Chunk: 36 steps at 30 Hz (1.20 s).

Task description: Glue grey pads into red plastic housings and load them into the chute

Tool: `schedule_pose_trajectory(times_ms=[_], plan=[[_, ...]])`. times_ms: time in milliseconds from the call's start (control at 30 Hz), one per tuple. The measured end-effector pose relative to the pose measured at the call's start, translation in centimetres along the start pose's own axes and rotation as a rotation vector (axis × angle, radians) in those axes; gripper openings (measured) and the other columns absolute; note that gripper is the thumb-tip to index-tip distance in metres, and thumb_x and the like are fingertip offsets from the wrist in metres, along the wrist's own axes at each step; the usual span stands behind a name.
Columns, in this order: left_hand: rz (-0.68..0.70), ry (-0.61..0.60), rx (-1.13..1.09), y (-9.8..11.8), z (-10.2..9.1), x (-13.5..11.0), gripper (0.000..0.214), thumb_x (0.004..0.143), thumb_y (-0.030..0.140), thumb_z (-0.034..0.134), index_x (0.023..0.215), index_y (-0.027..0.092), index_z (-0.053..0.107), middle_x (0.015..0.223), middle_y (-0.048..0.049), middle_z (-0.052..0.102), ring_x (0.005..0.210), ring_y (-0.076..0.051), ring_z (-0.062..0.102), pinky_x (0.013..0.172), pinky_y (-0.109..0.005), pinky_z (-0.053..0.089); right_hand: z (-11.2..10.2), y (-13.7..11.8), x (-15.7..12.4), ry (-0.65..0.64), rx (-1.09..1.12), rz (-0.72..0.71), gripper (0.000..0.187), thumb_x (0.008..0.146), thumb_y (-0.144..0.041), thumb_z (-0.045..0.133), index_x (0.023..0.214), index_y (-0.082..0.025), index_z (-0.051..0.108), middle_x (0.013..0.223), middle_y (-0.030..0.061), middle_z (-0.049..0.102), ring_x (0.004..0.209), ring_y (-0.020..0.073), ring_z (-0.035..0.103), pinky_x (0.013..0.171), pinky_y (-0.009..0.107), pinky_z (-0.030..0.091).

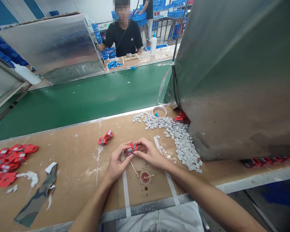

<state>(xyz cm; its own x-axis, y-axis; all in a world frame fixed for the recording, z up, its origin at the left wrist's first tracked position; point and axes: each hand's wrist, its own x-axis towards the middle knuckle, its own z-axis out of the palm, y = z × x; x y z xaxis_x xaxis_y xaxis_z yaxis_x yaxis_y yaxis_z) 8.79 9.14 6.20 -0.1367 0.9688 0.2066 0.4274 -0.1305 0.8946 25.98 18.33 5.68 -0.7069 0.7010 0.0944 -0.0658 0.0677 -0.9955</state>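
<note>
My left hand (118, 161) and my right hand (150, 154) together hold a small red and grey plastic part (131, 148) just above the cardboard-covered bench. Fingers and thumbs of both hands close on its sides, partly covering it. Below them stands a small round cup of reddish-brown liquid (145, 177), with a cotton swab (149, 176) resting across it. Another swab (134, 170) lies on the bench near my left thumb. Two more red parts (105, 138) sit beyond my left hand. To the right of my right hand spreads a heap of small grey plates (183, 141).
Red parts (12, 158) are piled at left, near a camouflage strip (37, 196). A tape roll (159, 112) lies by the grey plates. A large metal panel (244, 80) rises at right. Across a green conveyor belt (87, 100) sits another person (125, 38).
</note>
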Motion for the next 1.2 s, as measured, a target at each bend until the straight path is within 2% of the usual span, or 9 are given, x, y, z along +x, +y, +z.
schedule_pose_trajectory(times_ms=[100,300,567,700,833,933,1000,1100,1200], plan=[[-0.076,0.042,-0.109,-0.1,0.1,0.1,0.019,0.092,0.034,0.062,0.096,0.016,0.068,0.124,-0.0178,0.068,0.117,-0.026,0.065,0.104,-0.042,0.049,0.0,-0.2,-0.1,0.017,-0.133,-0.071,0.019,0.089,-0.029,0.067,0.103,-0.017,0.063,0.102,0.0065,0.059,0.09,0.0164,0.062,0.079,0.03,0.053],[-0.147,0.041,-0.178,0.1,0.1,0.3,0.026,0.087,0.041,0.068,0.086,0.015,0.07,0.117,-0.0169,0.072,0.113,-0.027,0.067,0.1,-0.041,0.051,-0.1,-0.5,-0.2,0.028,-0.265,-0.112,0.015,0.088,-0.023,0.067,0.102,-0.017,0.064,0.096,0.0053,0.059,0.084,0.0164,0.059,0.076,0.03,0.051],[-0.139,0.067,-0.163,0.6,-0.1,-0.1,0.024,0.087,0.039,0.069,0.081,0.016,0.07,0.11,-0.0148,0.074,0.114,-0.028,0.068,0.1,-0.041,0.05,-0.1,-1.0,-0.7,0.008,-0.374,-0.212,0.009,0.091,-0.022,0.063,0.099,-0.017,0.061,0.093,0.0053,0.055,0.082,0.0168,0.057,0.074,0.029,0.049],[-0.14,0.065,-0.126,0.5,0.0,0.0,0.023,0.089,0.039,0.066,0.088,0.016,0.069,0.113,-0.0144,0.073,0.115,-0.027,0.067,0.101,-0.04,0.05,0.2,-0.7,-0.4,0.043,-0.257,-0.169,0.013,0.088,-0.025,0.067,0.097,-0.017,0.063,0.093,0.0058,0.059,0.084,0.0178,0.06,0.077,0.032,0.051],[-0.143,0.082,-0.218,0.2,0.5,0.2,0.037,0.086,0.037,0.069,0.117,0.018,0.06,0.121,-0.0135,0.07,0.114,-0.024,0.067,0.101,-0.038,0.052,0.6,0.3,0.0,0.067,0.131,0.015,0.022,0.084,-0.026,0.071,0.103,-0.018,0.062,0.101,0.0068,0.067,0.094,0.0193,0.067,0.088,0.035,0.054],[-0.156,0.051,-0.243,-0.1,0.7,0.2,0.042,0.087,0.036,0.068,0.122,0.017,0.057,0.12,-0.0129,0.07,0.112,-0.023,0.068,0.099,-0.037,0.053,0.7,0.7,0.0,0.048,0.265,0.068,0.027,0.084,-0.027,0.071,0.107,-0.018,0.06,0.106,0.0079,0.069,0.1,0.0199,0.068,0.093,0.037,0.054],[-0.138,0.06,-0.164,-0.2,0.5,0.2,0.039,0.087,0.034,0.067,0.121,0.016,0.06,0.117,-0.012,0.072,0.109,-0.023,0.069,0.098,-0.036,0.053,0.6,0.5,0.0,0.068,0.159,0.016,0.027,0.085,-0.027,0.07,0.109,-0.019,0.06,0.109,0.0084,0.067,0.1,0.0196,0.067,0.093,0.037,0.054],[-0.038,0.062,0.023,-0.2,0.0,0.2,0.034,0.086,0.029,0.069,0.118,0.018,0.065,0.112,-0.01,0.073,0.103,-0.022,0.069,0.094,-0.035,0.053,0.1,-0.3,-0.2,0.1,-0.137,-0.166,0.018,0.091,-0.023,0.064,0.109,-0.02,0.064,0.114,0.0093,0.063,0.107,0.0201,0.063,0.095,0.037,0.051],[0.062,0.031,0.134,-0.1,-0.3,0.3,0.033,0.085,0.024,0.069,0.118,0.019,0.067,0.106,-0.0083,0.073,0.095,-0.02,0.069,0.086,-0.032,0.054,-0.3,-1.0,-0.4,0.055,-0.315,-0.283,0.01,0.096,-0.019,0.056,0.1,-0.02,0.066,0.108,0.0085,0.064,0.103,0.019,0.063,0.091,0.035,0.051]])
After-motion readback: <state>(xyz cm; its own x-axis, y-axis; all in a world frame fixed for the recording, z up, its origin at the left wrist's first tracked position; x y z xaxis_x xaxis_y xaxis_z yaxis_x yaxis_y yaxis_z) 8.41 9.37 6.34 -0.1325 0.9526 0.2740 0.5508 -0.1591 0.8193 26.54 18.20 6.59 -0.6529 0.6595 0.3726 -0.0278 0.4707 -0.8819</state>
